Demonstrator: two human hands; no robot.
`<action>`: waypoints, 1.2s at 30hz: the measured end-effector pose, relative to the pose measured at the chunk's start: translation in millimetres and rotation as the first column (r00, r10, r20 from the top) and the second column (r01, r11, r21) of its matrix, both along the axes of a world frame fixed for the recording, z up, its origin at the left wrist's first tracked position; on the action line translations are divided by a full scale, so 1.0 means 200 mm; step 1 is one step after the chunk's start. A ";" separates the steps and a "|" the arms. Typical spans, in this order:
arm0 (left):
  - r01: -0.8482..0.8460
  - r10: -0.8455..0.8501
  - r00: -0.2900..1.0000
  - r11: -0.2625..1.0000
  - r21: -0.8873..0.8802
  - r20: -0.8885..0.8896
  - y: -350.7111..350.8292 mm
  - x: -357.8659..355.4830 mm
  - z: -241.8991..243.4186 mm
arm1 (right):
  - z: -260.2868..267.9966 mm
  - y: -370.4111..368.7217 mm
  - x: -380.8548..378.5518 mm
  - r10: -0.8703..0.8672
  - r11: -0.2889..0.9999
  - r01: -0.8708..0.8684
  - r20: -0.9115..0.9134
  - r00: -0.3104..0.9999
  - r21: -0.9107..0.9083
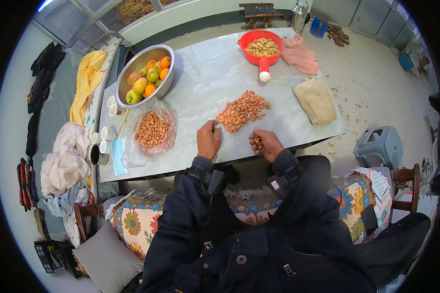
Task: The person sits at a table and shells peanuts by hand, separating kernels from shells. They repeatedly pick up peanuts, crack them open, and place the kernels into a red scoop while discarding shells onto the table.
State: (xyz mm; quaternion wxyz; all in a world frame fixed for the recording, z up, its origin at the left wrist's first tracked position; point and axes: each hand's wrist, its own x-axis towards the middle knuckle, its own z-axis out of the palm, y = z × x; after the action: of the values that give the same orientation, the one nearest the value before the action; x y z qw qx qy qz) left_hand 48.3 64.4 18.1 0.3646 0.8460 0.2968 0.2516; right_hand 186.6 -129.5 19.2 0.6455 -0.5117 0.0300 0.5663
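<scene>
A loose pile of shelled peanuts with reddish skins lies on the pale covered table before me. My left hand rests at the pile's near left edge, fingers curled; whether anything is in it is hidden. Several peanut kernels show in the curled fingers of my right hand, just above the table's near edge. To the left, a clear plastic bag lies open around more shelled peanuts. Farther back stands a red plastic ladle full of peanuts in their shells.
A metal basin of apples and persimmons stands back left. Near the left edge are paper cups, chopsticks and a blue face mask. A folded beige cloth and pink cloth lie right. A plastic stool stands beyond.
</scene>
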 end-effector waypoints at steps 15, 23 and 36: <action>0.187 -0.103 0.951 0.942 0.278 -0.291 0.06 0.16 -0.03 | -0.02 0.05 -0.02 -0.003 1.000 0.003 0.008 1.000 0.008; 0.136 -0.132 0.990 0.988 0.075 -0.056 0.00 0.11 0.01 | 0.03 0.08 -0.05 0.015 1.000 -0.013 0.083 0.996 -0.029; 0.246 -0.204 0.956 0.950 0.194 -0.213 -0.11 0.08 0.00 | 0.02 0.08 -0.04 0.055 0.998 -0.055 0.011 0.998 -0.019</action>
State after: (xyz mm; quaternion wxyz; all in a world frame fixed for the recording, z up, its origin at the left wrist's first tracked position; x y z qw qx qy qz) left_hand 64.4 42.7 18.1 0.2656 0.9295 0.2021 0.1572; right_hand 178.2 -114.0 22.4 0.6251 -0.5213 0.0175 0.5807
